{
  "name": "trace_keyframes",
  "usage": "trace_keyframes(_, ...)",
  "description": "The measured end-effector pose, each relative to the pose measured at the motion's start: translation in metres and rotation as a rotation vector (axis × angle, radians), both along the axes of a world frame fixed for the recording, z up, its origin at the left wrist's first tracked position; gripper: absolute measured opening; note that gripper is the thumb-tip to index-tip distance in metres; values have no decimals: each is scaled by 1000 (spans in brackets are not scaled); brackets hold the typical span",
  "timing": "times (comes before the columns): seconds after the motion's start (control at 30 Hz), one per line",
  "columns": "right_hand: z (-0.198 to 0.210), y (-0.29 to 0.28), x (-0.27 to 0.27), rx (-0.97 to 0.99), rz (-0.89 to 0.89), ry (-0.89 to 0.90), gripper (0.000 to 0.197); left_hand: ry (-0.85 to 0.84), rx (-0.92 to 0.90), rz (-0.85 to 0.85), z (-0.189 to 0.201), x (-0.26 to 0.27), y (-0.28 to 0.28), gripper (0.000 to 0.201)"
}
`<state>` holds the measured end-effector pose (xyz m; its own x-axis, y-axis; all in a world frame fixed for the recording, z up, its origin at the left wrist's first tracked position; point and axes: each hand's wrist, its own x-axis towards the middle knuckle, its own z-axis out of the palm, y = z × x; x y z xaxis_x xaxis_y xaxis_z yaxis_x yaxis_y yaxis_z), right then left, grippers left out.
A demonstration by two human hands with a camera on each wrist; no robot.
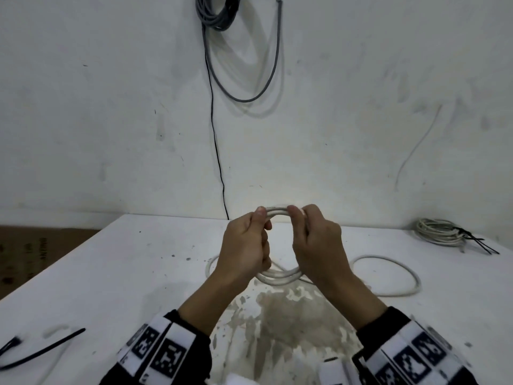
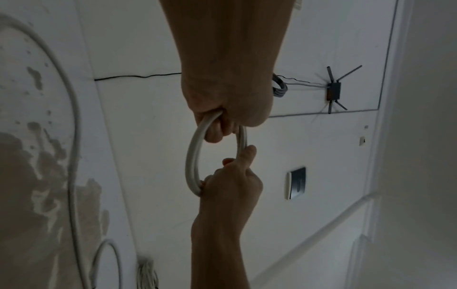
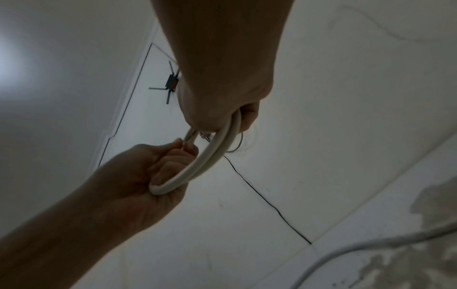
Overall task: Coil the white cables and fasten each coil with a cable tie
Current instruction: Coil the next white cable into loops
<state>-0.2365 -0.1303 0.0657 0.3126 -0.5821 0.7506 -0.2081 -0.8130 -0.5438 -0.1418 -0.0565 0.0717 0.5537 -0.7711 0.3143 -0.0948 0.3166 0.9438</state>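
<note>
A white cable (image 1: 277, 209) is wound into a small coil of a few turns, held upright above the white table (image 1: 111, 273). My left hand (image 1: 262, 218) grips the coil's left side, thumb on top. My right hand (image 1: 298, 218) grips its right side the same way. In the left wrist view the coil (image 2: 191, 156) spans from my left hand (image 2: 222, 125) down to my right hand (image 2: 235, 176). In the right wrist view the coil (image 3: 212, 156) runs from my right hand (image 3: 237, 119) to my left hand (image 3: 173, 156). The cable's loose tail (image 1: 417, 282) loops on the table to the right.
A finished white coil (image 1: 435, 232) with black ties lies at the table's far right. Loose black cable ties (image 1: 41, 348) lie at the near left. Grey cables (image 1: 216, 18) and a thin black wire (image 1: 215, 140) hang on the wall behind. The tabletop paint is worn near me.
</note>
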Motion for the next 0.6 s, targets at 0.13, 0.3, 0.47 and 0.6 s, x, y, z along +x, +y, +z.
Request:
trace_keyframes(0.13,-1,-6,5,170,46,137,43,137,-13,-90,-5,10,7,36)
trace_keyframes(0.3,2,11,2,853,530,-93,48,91,-9,-60,-8,25,7,39)
trace_keyframes(0.47,-4,17,3,858,575,-153,49,-563,5,241,-17,32,4,38)
trace_keyframes(0.6,-10,12,2,588,390,81,39,-652,-1,273,-17,37,6,39)
